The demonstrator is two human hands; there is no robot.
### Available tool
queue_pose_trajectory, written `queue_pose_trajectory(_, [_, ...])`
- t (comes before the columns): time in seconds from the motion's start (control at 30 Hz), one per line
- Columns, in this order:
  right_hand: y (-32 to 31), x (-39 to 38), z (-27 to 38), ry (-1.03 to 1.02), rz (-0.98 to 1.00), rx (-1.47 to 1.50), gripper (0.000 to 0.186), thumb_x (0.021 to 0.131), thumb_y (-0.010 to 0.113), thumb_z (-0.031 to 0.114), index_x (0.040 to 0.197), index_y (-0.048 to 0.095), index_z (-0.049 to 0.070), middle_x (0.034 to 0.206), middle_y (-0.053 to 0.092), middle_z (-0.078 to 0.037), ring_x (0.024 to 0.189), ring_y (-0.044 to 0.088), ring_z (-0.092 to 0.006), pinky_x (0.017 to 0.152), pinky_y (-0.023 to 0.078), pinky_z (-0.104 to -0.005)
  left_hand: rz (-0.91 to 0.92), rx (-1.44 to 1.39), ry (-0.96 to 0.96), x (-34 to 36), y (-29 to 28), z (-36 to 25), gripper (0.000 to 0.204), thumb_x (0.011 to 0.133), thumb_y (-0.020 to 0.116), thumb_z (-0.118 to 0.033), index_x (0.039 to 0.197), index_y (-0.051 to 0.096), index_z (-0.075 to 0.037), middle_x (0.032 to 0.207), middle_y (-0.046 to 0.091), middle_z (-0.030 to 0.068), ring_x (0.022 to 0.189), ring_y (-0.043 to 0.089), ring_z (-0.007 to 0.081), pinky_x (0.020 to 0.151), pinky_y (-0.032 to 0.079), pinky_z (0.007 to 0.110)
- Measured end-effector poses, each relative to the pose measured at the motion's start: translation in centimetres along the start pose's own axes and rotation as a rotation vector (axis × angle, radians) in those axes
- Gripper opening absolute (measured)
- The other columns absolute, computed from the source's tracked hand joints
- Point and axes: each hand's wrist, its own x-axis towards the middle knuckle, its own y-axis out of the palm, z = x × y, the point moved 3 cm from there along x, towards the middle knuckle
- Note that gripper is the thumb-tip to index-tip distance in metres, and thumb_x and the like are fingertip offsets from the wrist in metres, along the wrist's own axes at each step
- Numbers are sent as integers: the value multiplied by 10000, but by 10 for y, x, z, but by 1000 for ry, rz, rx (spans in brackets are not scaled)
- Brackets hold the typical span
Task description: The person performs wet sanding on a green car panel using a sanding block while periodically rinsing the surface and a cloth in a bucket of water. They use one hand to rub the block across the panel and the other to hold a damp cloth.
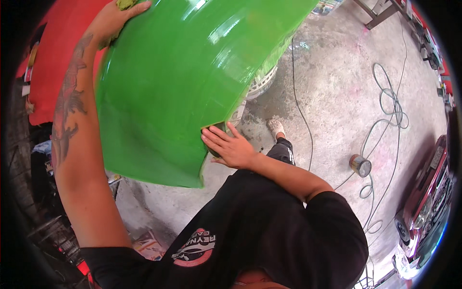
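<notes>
A large curved panel, glossy green point(163, 91) like a painted car body part, spreads in front of me with pale streaks of reflected light. At its far left edge my left hand point(111, 21) reaches out, thumb extended, around a crumpled yellow-green cloth point(126, 4); the picture's upper rim cuts off part of it. My right hand point(233, 147) lies at the notched near-right edge, fingers straight and close together. Beneath those fingers is a dark flat pad point(219, 126), pressed to the panel's edge and mostly covered.
A patterned white bucket point(263, 83) stands partly under the panel. On the concrete floor lie a coiled hose point(395, 113), a dark cable point(294, 86) and a small can point(360, 165). A red panel point(62, 58) is at left, a dark red car point(423, 183) at right.
</notes>
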Motion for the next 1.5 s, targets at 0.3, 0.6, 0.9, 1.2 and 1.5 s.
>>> queue_pose_trajectory(0.3, [-113,71,-221,749,-459,-4,839,956,520,467,1577,180,15,1649,194,-207,1521,214,-363,1218,112,-590,86,-305,-16,8,12,35,634,865,775,-459,1321,596,-57,1047,685,46,874,662,145,777,551,320])
queue_pose_trajectory(0.6, [-76,69,-106,194,-190,46,901,829,692,475,1502,346,-14,1579,323,-237,1466,302,-392,1200,216,-555,44,-365,-24,7,17,37,617,859,794,-413,1286,598,-12,1051,693,81,888,672,140,783,553,313])
queue_pose_trajectory(0.9, [-150,180,-217,554,-740,-8,783,971,520,392,1496,258,-126,1566,269,-336,1459,260,-486,1199,193,-561,-4,-259,-61,-6,7,24,629,835,807,-430,1256,616,-3,1006,715,92,895,691,176,800,553,325])
queue_pose_trajectory(1.2, [-113,192,-57,-271,-362,176,753,849,657,382,1498,415,87,1530,429,-176,1437,387,-315,1208,258,-510,-78,72,19,5,14,48,658,871,700,-572,1281,641,-61,1111,714,149,1015,678,229,901,519,373])
queue_pose_trajectory(1.5, [-147,269,-48,158,-663,134,644,947,525,311,1480,386,-23,1539,383,-245,1444,328,-427,1203,225,-538,83,-322,-264,0,-3,42,684,988,491,-635,1299,618,-40,1046,670,55,910,622,139,815,522,316])
